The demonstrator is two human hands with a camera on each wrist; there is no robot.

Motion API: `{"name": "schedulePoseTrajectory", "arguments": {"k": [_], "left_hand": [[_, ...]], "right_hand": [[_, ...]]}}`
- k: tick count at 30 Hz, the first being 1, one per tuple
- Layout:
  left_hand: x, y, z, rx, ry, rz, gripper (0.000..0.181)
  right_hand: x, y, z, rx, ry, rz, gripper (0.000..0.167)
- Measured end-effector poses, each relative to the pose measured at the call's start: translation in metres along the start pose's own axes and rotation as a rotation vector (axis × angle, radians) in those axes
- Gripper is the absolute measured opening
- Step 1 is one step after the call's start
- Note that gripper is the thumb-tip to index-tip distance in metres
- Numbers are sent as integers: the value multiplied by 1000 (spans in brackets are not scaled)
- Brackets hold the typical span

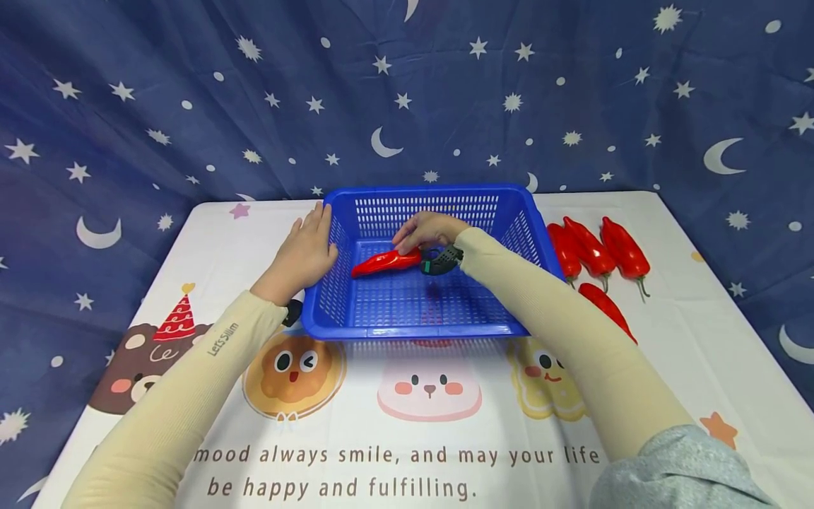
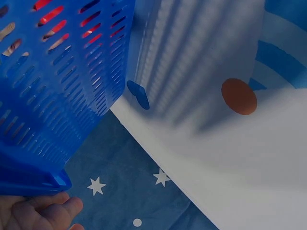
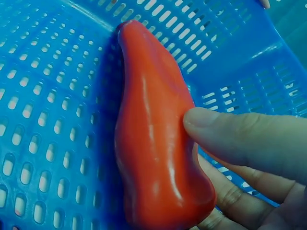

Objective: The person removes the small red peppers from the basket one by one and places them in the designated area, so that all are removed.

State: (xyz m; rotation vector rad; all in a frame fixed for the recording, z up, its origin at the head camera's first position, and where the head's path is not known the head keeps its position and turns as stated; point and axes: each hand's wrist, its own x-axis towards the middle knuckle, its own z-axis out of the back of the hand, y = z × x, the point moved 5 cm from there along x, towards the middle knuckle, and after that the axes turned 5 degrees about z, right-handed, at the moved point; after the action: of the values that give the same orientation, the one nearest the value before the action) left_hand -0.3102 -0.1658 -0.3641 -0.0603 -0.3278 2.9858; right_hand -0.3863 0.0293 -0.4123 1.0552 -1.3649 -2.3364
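My right hand is inside a blue slotted plastic basket and pinches a red pepper between thumb and fingers. In the right wrist view the thumb presses one side of this glossy pepper, with the other fingers curled below it. Whether the pepper touches the basket floor I cannot tell. My left hand rests on the basket's left rim, its fingers mostly straight. From the left wrist, a few fingers show against the rim, beside the slotted outer wall.
Right of the basket lie several more red peppers with stems; one pepper sits nearer, partly behind the right forearm. A white printed tablecloth covers the table. A dark blue starry curtain hangs behind and at the sides.
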Motion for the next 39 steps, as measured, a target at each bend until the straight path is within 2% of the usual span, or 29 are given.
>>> {"name": "schedulePoseTrajectory", "arguments": {"k": [12, 23, 30, 39], "left_hand": [[0, 0, 1, -5, 2, 4, 69], [0, -1, 0, 1, 0, 5, 69], [-1, -1, 1, -6, -6, 0, 68], [-2, -1, 2, 0, -5, -1, 67]], "right_hand": [[2, 3, -6, -55, 55, 28, 38], [2, 7, -11, -167, 84, 58, 35], [-2, 9, -14, -285, 106, 10, 31], [-7, 9, -16, -286, 130, -31, 25]]}}
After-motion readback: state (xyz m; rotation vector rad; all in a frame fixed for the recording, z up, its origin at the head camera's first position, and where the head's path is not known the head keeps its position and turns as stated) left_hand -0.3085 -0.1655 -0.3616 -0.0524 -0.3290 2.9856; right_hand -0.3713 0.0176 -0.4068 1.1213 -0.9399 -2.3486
